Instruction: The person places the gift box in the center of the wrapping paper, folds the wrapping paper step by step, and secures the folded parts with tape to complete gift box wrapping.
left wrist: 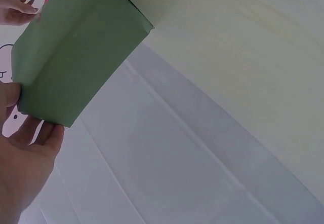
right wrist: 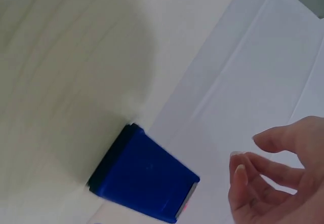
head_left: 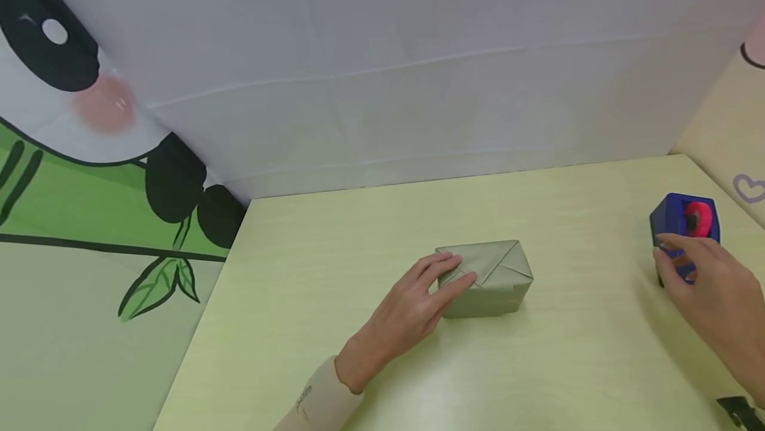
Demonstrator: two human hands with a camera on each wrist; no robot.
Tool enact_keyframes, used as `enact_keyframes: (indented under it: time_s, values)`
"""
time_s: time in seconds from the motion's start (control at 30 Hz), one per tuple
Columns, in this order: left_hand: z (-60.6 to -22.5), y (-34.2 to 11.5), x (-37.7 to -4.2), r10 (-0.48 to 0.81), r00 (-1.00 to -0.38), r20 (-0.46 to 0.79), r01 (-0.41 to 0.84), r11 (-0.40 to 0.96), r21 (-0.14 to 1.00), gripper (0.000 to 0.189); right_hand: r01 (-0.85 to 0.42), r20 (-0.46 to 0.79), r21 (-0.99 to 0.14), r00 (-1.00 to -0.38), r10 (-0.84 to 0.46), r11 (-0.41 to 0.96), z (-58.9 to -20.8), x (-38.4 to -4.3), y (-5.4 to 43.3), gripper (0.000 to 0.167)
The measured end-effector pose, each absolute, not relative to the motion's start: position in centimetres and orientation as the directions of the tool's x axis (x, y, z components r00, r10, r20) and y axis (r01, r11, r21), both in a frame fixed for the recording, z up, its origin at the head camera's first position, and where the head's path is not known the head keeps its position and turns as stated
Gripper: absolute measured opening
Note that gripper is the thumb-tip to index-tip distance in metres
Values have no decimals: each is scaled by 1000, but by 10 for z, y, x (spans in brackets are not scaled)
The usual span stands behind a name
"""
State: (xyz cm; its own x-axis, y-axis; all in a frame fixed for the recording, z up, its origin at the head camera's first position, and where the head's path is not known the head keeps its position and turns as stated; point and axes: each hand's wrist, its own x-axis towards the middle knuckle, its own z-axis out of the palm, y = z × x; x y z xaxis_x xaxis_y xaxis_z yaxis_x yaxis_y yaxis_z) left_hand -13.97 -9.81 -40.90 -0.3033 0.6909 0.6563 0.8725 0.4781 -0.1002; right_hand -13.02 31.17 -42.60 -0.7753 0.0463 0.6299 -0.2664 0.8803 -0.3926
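Observation:
A small box wrapped in plain green paper (head_left: pixel 487 268) sits on the table, with folded triangular flaps showing on top. My left hand (head_left: pixel 406 308) holds its left end, thumb and fingers spread over the top and edge; the left wrist view shows the fingertips (left wrist: pixel 53 133) against one end of the box (left wrist: pixel 81 57). At the right stands a blue tape dispenser (head_left: pixel 666 215) with a red roll (head_left: pixel 699 218). My right hand (head_left: pixel 714 291) is in front of it, fingers loosely bent. In the right wrist view a gap separates this hand (right wrist: pixel 283 173) from the dispenser (right wrist: pixel 147 176).
The pale yellow table (head_left: pixel 311 271) ends at a whitish wall sheet (head_left: pixel 388 119) at the back. Cartoon-printed panels (head_left: pixel 119 198) stand on the left, and a cream panel with a heart (head_left: pixel 747 188) rises on the right. A black strap-like piece (head_left: pixel 740 411) shows at lower right.

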Motion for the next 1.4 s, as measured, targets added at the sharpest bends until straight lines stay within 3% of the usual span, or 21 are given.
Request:
enact_keyframes:
  time_s: [0.2, 0.6, 1.0, 1.13, 1.27, 1.4]
  values:
    - [-409, -98, -140, 694, -309, 650, 872, 479, -98, 41, -180, 621, -454, -766, 165, 872, -433, -130, 322, 24]
    - [-410, -98, -140, 692, -321, 646, 874, 479, -80, 37, 9, 454, -527, -842, 290, 850, -442, -129, 339, 25]
    - [-412, -97, -140, 688, -331, 645, 870, 488, -74, 38, -47, 412, -642, -862, 293, 765, -448, -135, 356, 27]
    - [-413, -96, -140, 689, -328, 647, 872, 485, -74, 39, -65, 371, -758, -861, 348, 649, -460, -140, 369, 17]
    - [-413, -95, -140, 689, -319, 651, 874, 479, -79, 38, -162, 380, -856, -841, 385, 490, -483, -150, 386, 37]
    - [-413, -94, -141, 689, -313, 654, 876, 475, -81, 38, -154, 324, -905, -854, 408, 396, -502, -155, 399, 32]
